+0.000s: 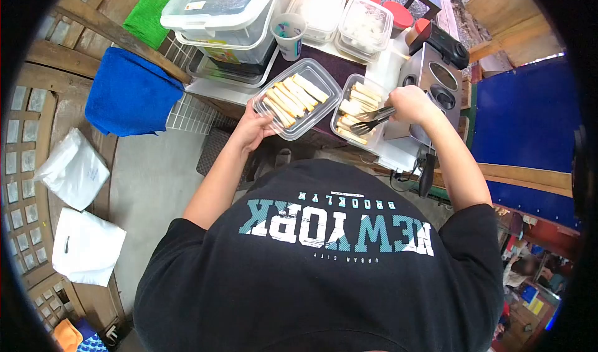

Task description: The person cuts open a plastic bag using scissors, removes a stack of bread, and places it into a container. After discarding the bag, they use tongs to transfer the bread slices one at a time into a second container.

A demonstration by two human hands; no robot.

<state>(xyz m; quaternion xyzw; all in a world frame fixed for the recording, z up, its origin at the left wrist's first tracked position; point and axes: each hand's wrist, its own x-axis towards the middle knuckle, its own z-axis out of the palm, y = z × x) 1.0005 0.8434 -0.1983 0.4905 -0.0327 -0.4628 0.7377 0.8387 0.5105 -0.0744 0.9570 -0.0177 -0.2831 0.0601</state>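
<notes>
My left hand (251, 130) grips the near left corner of a clear plastic food container (322, 78), which is tilted toward me. Several pale, golden-edged bread sticks (293, 98) lie side by side in it. In my right hand (409, 105) is a pair of dark tongs (378, 119), its tips reaching into a second clear container (342, 106) just to the right. More bread sticks (365, 94) fill that one, and the tong tips overlap those at its near end.
Behind the containers stand a plastic cup (289, 33), a large lidded storage box (215, 16) and lidded tubs (366, 23). A metal appliance (430, 81) with knobs sits at the right, a black handle (427, 175) hanging below it. A blue towel (128, 93) hangs at the left.
</notes>
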